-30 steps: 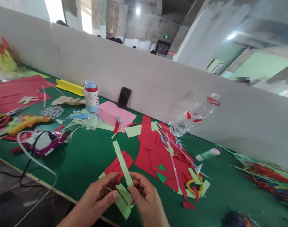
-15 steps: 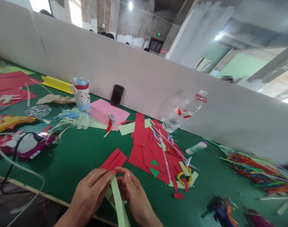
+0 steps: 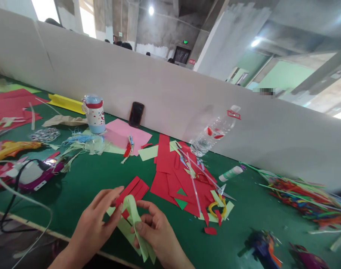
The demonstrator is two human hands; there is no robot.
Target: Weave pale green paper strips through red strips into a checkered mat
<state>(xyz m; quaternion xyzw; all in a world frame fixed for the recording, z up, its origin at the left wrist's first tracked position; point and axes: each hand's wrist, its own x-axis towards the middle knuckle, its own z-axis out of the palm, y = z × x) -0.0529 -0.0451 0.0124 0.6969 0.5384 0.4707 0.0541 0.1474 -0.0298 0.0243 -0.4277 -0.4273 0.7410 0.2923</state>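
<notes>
My left hand (image 3: 96,220) and my right hand (image 3: 156,235) meet at the near edge of the green table (image 3: 97,179). Both pinch a pale green paper strip (image 3: 133,213), which is bent over into a loop between the fingers. More pale green strips (image 3: 128,233) lie under my hands. A small stack of red paper strips (image 3: 133,188) rests just beyond my fingertips.
Red paper pieces (image 3: 173,175), yellow-handled scissors (image 3: 217,205), a glue stick (image 3: 230,173) and a tilted clear bottle (image 3: 215,134) lie right of centre. A mug (image 3: 94,114), a phone (image 3: 136,114), pink paper (image 3: 125,134) and a glue gun (image 3: 10,147) stand left. Coloured sticks (image 3: 304,198) pile far right.
The green strip stood straight up a second ago. It is now folded over into a loop between both hands. The view has shifted slightly to the right.
</notes>
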